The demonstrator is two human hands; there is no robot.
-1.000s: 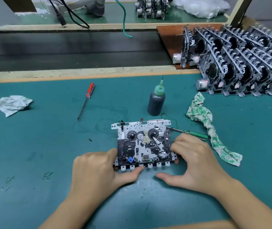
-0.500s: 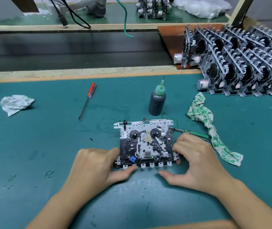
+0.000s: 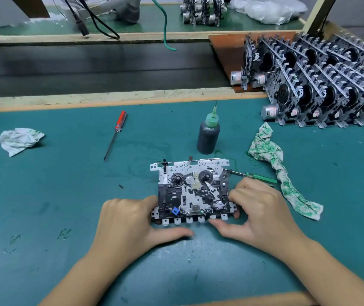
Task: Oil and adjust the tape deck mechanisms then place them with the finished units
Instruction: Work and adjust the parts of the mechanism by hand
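Since the earlier frames, both hands have kept their grip while the mechanism has shifted only slightly on the mat. The left hand point(image 3: 130, 219) grasps the near-left corner of the tape deck mechanism point(image 3: 193, 191), thumb extended along its near edge. The right hand point(image 3: 262, 208) grasps the right side, fingers curled over the edge, thumb below the near tabs. The mechanism lies flat on the green mat point(image 3: 66, 195). A green screwdriver point(image 3: 258, 176) lies just beyond the right hand, beside a patterned rag point(image 3: 271, 160). Farther: oil bottle point(image 3: 208, 134), red screwdriver point(image 3: 116, 133), crumpled cloth point(image 3: 18, 140) far left. Finished units point(image 3: 322, 85) stand in rows at far right.
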